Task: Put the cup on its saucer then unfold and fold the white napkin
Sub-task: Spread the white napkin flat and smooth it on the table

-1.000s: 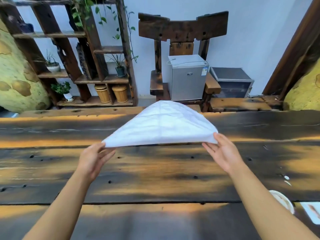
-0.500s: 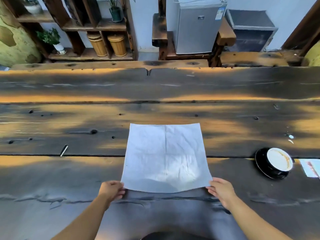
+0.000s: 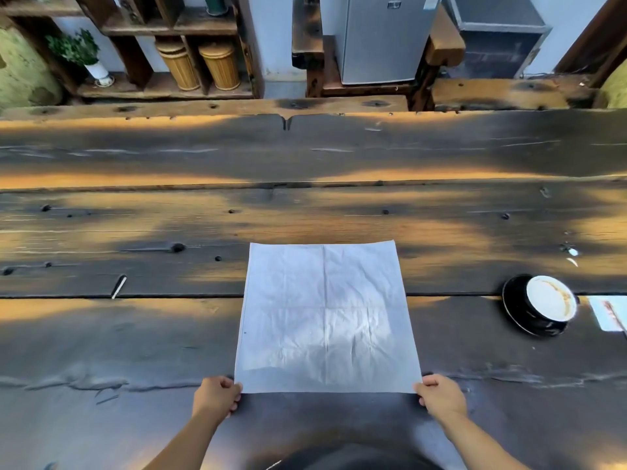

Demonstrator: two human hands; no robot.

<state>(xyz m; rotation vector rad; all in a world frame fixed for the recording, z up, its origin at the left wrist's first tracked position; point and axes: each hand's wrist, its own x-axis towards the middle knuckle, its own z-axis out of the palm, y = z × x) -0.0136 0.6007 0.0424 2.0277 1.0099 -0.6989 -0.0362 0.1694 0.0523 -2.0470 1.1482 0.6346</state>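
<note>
Desk (image 3: 101,334): long dark wood slab, knots and cracks, carries everything.

Napkin (image 3: 325,317): white, fully opened, flat, near edge just short of the desk's near edge, about midway along it. Creases cross at centre. Judging by look: thin, light, floppy, no stiffness, will sag and catch air if lifted fast. Take it at corners, keep the edge taut, fold along the existing creases.

Saucer (image 3: 512,307): black, toward the desk's right end, well apart from the napkin. Cup (image 3: 549,300) sits on it, white inside with brown residue. That step looks done. Ceramic, fragile, keep clear.

Left hand (image 3: 215,398): fingers curled, pinching the napkin's near-left corner.
Right hand (image 3: 441,395): same, pinching the near-right corner.

Both grips are closed on paper, nothing else held. Next is the refold, I'd say.
</note>
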